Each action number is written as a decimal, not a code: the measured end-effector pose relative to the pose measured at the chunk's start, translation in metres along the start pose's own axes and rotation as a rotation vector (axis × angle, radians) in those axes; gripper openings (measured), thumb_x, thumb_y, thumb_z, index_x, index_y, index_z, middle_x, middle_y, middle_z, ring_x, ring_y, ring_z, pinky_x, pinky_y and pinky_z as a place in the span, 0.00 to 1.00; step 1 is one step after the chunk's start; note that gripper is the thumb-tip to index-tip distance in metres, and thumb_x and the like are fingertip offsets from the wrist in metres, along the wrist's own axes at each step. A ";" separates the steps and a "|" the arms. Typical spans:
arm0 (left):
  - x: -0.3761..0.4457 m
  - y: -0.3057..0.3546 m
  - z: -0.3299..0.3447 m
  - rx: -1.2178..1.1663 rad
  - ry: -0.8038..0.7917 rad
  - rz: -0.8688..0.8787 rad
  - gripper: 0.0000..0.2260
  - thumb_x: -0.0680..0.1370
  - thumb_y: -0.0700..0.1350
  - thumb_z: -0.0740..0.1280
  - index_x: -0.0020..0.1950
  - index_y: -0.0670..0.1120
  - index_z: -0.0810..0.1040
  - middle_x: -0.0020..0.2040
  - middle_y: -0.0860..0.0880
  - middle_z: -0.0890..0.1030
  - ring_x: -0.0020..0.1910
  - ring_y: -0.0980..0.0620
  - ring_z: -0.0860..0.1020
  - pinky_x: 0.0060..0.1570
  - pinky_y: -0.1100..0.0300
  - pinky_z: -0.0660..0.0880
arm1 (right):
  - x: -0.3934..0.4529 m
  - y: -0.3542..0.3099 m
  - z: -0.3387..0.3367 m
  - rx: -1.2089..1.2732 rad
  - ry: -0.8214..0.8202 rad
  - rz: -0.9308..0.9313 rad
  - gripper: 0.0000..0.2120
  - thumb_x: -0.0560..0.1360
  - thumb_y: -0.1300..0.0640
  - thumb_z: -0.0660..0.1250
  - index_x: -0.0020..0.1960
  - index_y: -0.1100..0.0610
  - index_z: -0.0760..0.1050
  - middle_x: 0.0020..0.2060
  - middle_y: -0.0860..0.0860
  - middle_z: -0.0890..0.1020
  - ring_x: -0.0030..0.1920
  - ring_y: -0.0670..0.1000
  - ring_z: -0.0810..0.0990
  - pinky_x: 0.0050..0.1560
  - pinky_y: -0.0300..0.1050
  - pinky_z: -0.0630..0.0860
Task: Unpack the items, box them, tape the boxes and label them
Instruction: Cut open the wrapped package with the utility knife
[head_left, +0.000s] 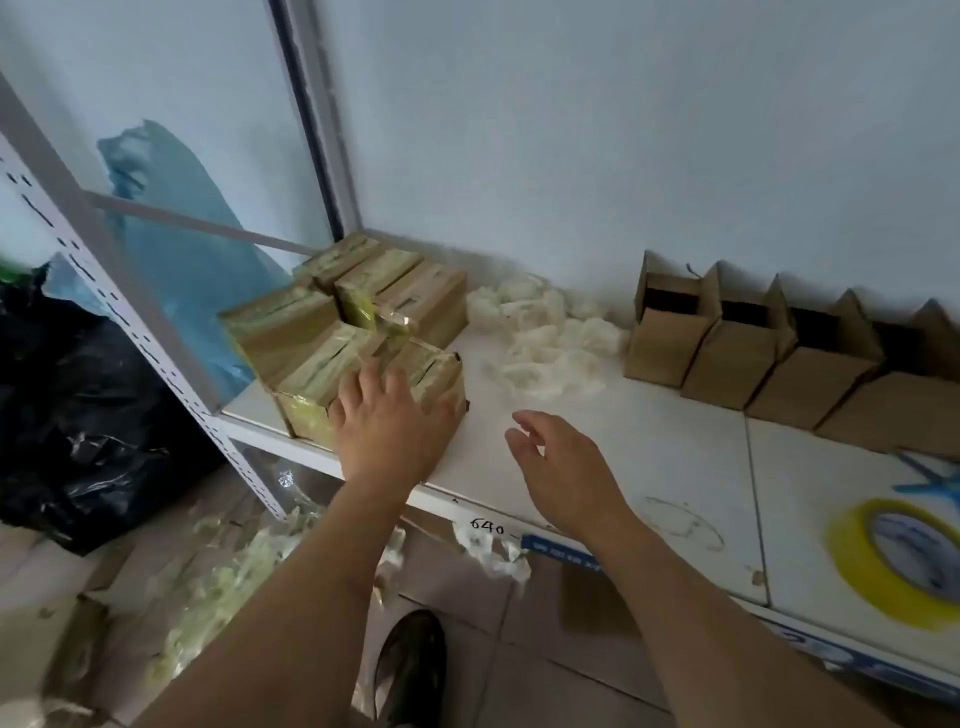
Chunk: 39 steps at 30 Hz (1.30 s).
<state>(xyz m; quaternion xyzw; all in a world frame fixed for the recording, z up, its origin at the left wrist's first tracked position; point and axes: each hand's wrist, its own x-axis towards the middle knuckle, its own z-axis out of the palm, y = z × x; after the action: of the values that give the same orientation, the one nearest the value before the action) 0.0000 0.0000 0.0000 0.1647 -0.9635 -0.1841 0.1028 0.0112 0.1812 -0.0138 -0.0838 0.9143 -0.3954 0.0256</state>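
brown taped boxes (358, 322) sit in a stack at the far left end of the white surface (649, 457). the left hand (395, 431) rests flat on the nearest box of that stack, fingers (371, 382) straight and spread, not curled round it. the right hand (556, 467) hangs just to the right of the stack, loose, holding nothing. further right of the stack lies a heap of white wrapping (545, 332), and past that a row of open boxes (753, 353) stands against the wall. a yellow tape roll (893, 561) lies well to the right of the stack, near the front edge. more torn wrapping lies on the floor (218, 571) below the stack. it looks like the step in hand is setting a finished box in place. next, i think, the hands must go right, fill an open box, then tape it.
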 end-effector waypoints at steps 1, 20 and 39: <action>0.006 -0.003 0.002 0.033 -0.047 -0.023 0.37 0.74 0.70 0.56 0.76 0.50 0.60 0.78 0.46 0.57 0.77 0.42 0.51 0.73 0.45 0.52 | 0.006 0.000 0.004 0.037 -0.002 0.007 0.21 0.82 0.45 0.56 0.72 0.50 0.69 0.70 0.47 0.73 0.67 0.47 0.72 0.68 0.44 0.69; -0.008 0.067 0.034 -0.187 -0.470 0.594 0.38 0.73 0.53 0.74 0.78 0.57 0.57 0.76 0.59 0.57 0.73 0.53 0.55 0.71 0.57 0.57 | 0.006 0.067 -0.076 0.267 0.085 0.284 0.19 0.82 0.41 0.54 0.65 0.50 0.74 0.58 0.47 0.78 0.59 0.50 0.76 0.65 0.55 0.73; -0.063 0.178 0.086 -0.099 -0.629 0.831 0.36 0.76 0.47 0.69 0.79 0.58 0.54 0.79 0.58 0.51 0.78 0.48 0.43 0.75 0.44 0.53 | -0.089 0.125 -0.167 0.190 0.168 0.530 0.16 0.83 0.47 0.57 0.62 0.55 0.75 0.52 0.48 0.78 0.57 0.53 0.77 0.63 0.56 0.75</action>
<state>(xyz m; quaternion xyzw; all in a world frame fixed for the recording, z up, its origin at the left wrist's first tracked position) -0.0142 0.2063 -0.0176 -0.3000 -0.9220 -0.2136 -0.1194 0.0634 0.4012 0.0080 0.1938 0.8622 -0.4643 0.0597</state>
